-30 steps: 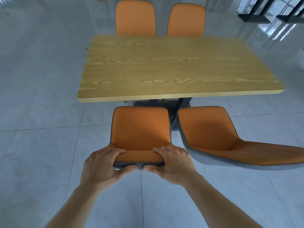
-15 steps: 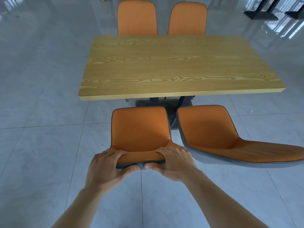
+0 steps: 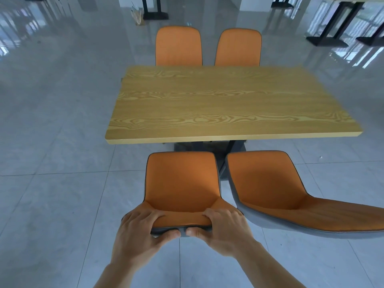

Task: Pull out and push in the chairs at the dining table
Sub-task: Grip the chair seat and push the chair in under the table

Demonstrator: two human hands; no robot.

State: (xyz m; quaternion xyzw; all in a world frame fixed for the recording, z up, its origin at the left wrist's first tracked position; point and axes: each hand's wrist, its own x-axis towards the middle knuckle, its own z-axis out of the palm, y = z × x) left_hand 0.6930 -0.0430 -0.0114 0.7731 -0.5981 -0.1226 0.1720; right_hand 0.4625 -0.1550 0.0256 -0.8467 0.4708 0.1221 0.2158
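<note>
hands: the left hand [image 3: 138, 235] and right hand [image 3: 225, 230] are both gripping the top edge of the near chair's back, fingers curling over the orange front, thumbs pressing the grey rear. Thumbs are sitting almost tip to tip, so that's a pretty narrow, centred hold.

near chair: the near chair [image 3: 181, 183] is standing clear of the table [image 3: 228, 100], seat fully out in the open, nothing tucked under. Can't tell from here whether it's heading out or in.

worry 1: with both hands bunching up in the middle, I'm guessing the chair could be twisting around if one leg is catching on a tile joint. A wider hold would be steering it better.

neighbour: the right chair [image 3: 291, 192] is sitting just beside it, also pulled out and angled off to the right. The gap between the two shells is looking slim, so any swing to the right is risking a knock.

floor: the floor [image 3: 52, 194] is looking glossy, so the legs may be sliding faster than expected, or screeching.

table: if it's going in, the seat front is heading for the dark pedestal base [image 3: 209, 145] under the top; going in crooked is risking a bump there. Legs are hiding under the seat, so I can't judge clearance.

far side: the two far chairs [image 3: 178, 46] are staying tucked in, backs showing above the far edge, not yet handled as far as I can judge.
</note>
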